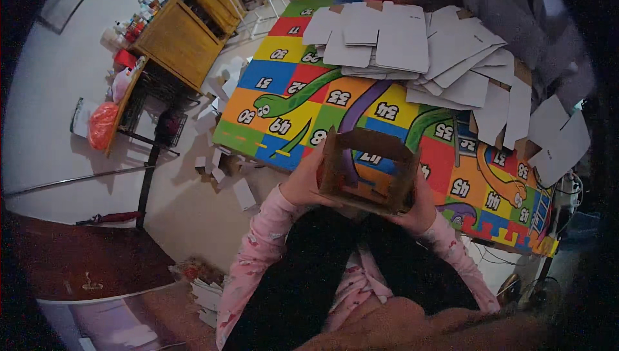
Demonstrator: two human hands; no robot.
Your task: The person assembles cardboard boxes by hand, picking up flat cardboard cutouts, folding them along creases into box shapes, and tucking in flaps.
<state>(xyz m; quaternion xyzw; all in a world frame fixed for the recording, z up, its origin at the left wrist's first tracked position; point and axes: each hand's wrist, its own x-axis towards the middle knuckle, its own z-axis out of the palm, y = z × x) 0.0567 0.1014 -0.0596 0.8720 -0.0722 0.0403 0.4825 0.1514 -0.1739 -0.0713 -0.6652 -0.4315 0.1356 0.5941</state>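
Between my two hands is a small brown cardboard box, folded into a square sleeve. It is open through the middle, and the coloured mat shows through it. My left hand grips its left wall, and my right hand holds its right wall near the lower corner. Some fingers are hidden behind the cardboard. Just beyond the box lies a bright snakes-and-ladders mat with coloured squares. On its far part rests a spread pile of flat white card blanks with brown undersides.
More white blanks hang over the mat's right end. Small white boxes lie on the floor at left. A wooden cabinet and a red plastic bag stand further left. Cables trail at lower right.
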